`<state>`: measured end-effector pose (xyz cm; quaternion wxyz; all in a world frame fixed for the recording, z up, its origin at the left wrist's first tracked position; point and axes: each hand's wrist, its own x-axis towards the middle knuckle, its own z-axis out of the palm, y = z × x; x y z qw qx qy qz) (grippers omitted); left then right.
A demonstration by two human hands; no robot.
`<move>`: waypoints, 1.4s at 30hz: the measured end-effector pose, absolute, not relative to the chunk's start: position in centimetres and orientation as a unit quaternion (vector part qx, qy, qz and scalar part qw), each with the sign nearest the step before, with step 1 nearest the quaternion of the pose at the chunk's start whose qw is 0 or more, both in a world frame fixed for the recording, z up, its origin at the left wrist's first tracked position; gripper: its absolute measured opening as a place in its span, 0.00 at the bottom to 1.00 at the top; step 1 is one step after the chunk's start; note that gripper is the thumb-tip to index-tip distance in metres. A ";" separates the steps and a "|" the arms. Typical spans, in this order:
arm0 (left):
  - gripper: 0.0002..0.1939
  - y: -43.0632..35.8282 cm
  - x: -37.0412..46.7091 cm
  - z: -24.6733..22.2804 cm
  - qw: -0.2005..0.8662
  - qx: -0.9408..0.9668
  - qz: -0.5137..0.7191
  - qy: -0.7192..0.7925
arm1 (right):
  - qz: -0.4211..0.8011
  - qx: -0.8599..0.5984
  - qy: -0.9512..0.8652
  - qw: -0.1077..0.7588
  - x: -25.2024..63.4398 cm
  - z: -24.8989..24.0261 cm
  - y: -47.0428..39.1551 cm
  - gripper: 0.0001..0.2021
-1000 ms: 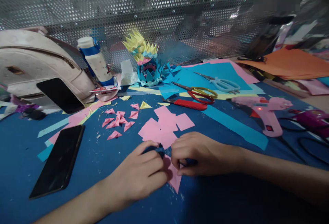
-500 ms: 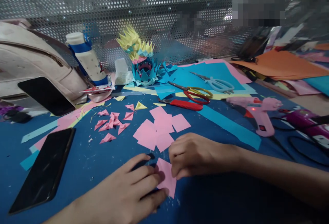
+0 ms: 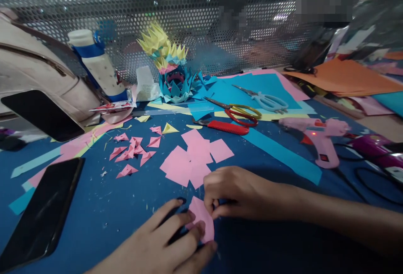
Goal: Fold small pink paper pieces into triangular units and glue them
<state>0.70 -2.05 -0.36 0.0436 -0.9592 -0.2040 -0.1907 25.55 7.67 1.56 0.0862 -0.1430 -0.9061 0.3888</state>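
Blue bench [image 3: 126, 207]; metal screen [image 3: 126, 1] at 12 o'clock. Two phones [image 3: 44, 211] toward 9–10, two scissors [image 3: 260, 97] toward 1. Left hand [image 3: 168, 238] spread on one pink paper [image 3: 199, 210]; right hand [image 3: 231, 192] pinching its edge.

We see a blue tabletop [image 3: 103, 198] across the near and middle scene, flecked with pale specks and darkening into shadow at near right. Along its far side we note a perforated grey metal panel [image 3: 195, 26], crossed by a horizontal band [image 3: 126, 6]; bright light glints in it toward the right.
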 end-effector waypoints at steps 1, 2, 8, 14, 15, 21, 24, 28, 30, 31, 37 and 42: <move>0.15 -2.2 0.7 -0.5 0.046 -0.958 -0.194 -0.206 | 0.387 -0.151 -0.906 0.083 25.5 1.6 7.5 0.06; 0.16 -2.3 0.8 -0.7 0.046 -0.956 -0.198 -0.209 | 0.382 -0.156 -0.907 0.080 25.5 1.7 7.4 0.06; 0.17 -2.4 0.8 -0.6 0.046 -0.955 -0.200 -0.213 | 0.340 -0.163 -0.923 0.079 25.5 1.8 6.6 0.05; 0.14 -2.0 0.9 0.4 0.048 -0.958 -0.188 -0.210 | 0.303 -0.171 -0.933 0.089 25.5 1.3 6.1 0.07; 0.13 -2.0 0.9 0.5 0.047 -0.958 -0.189 -0.210 | 0.296 -0.170 -0.936 0.090 25.5 1.2 6.0 0.08; 0.13 -2.0 0.8 0.2 0.048 -0.954 -0.204 -0.214 | 0.264 -0.170 -0.944 0.097 25.5 1.1 5.8 0.07; 0.14 -2.0 0.7 0.2 0.051 -0.955 -0.199 -0.213 | 0.258 -0.165 -0.947 0.095 25.6 0.9 5.8 0.08; 0.14 -1.9 0.8 0.3 0.047 -0.959 -0.187 -0.209 | 0.254 -0.155 -0.950 0.097 25.6 0.9 6.0 0.08; 0.14 -1.9 0.8 0.2 0.049 -0.959 -0.188 -0.208 | 0.265 -0.150 -0.948 0.098 25.6 1.0 6.1 0.08; 0.14 -1.9 0.8 0.2 0.050 -0.958 -0.190 -0.208 | 0.270 -0.149 -0.946 0.097 25.6 1.1 6.1 0.08; 0.13 -2.0 0.8 0.1 0.045 -0.957 -0.191 -0.214 | 0.247 -0.154 -0.951 0.107 25.6 0.9 5.9 0.08; 0.13 -2.2 0.7 0.1 0.053 -0.958 -0.184 -0.212 | 0.233 -0.145 -0.955 0.109 25.6 0.6 5.6 0.09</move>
